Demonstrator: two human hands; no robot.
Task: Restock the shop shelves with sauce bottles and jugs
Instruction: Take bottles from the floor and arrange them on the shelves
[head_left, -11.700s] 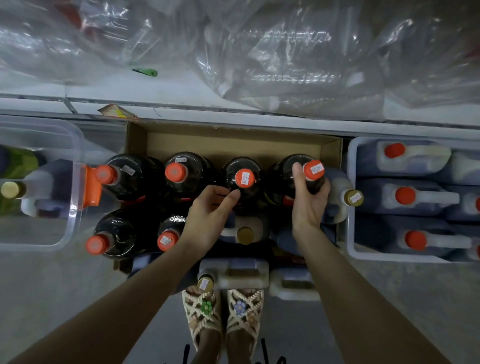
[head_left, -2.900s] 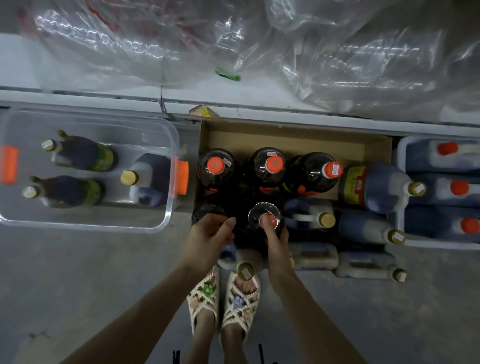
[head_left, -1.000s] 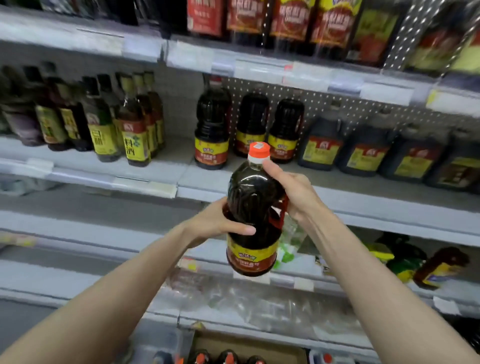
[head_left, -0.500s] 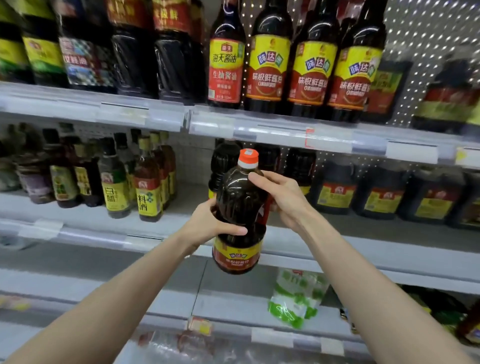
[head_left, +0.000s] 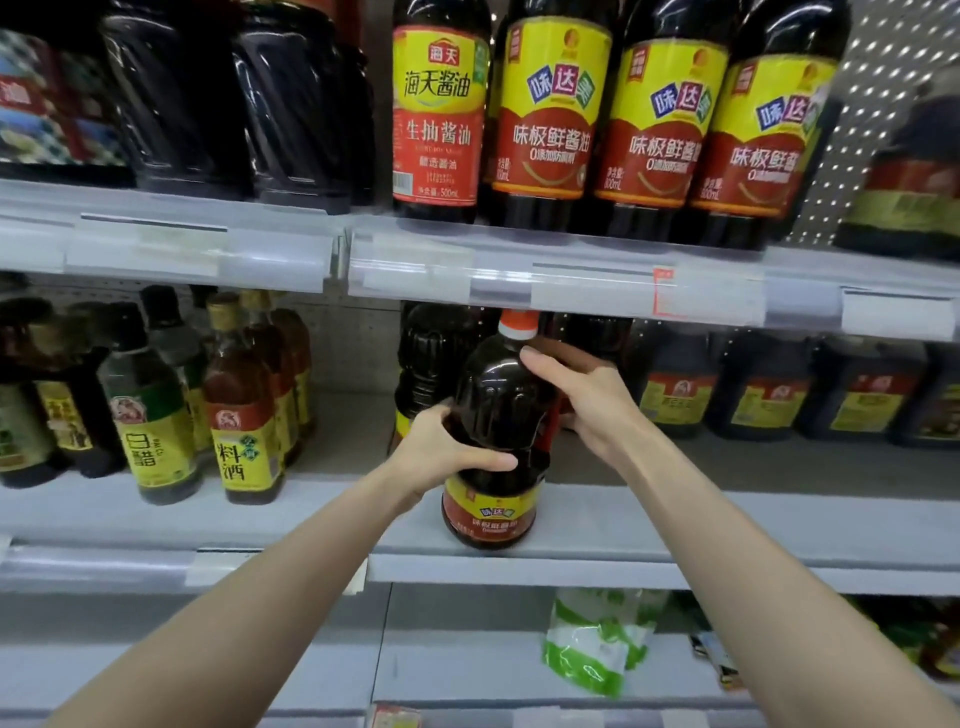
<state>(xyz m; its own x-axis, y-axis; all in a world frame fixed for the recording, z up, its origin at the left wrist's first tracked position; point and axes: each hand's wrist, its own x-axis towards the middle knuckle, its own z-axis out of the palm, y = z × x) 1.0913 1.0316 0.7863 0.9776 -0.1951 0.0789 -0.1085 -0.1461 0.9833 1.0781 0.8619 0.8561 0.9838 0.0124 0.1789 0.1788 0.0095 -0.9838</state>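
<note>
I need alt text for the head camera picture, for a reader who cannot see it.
Two hands hold a large dark sauce bottle with an orange cap at the front of a shop shelf: the left hand grips its body, the right hand its shoulder. Similar dark bottles stand behind it, and smaller yellow-labelled bottles to its left.

The pale grey metal shelf (head_left: 841, 514) carries small yellow-labelled bottles (head_left: 244, 415) on the left and squat dark jugs (head_left: 763, 395) on the right. An orange-capped dark sauce bottle (head_left: 493, 405) is at its front edge.
</note>
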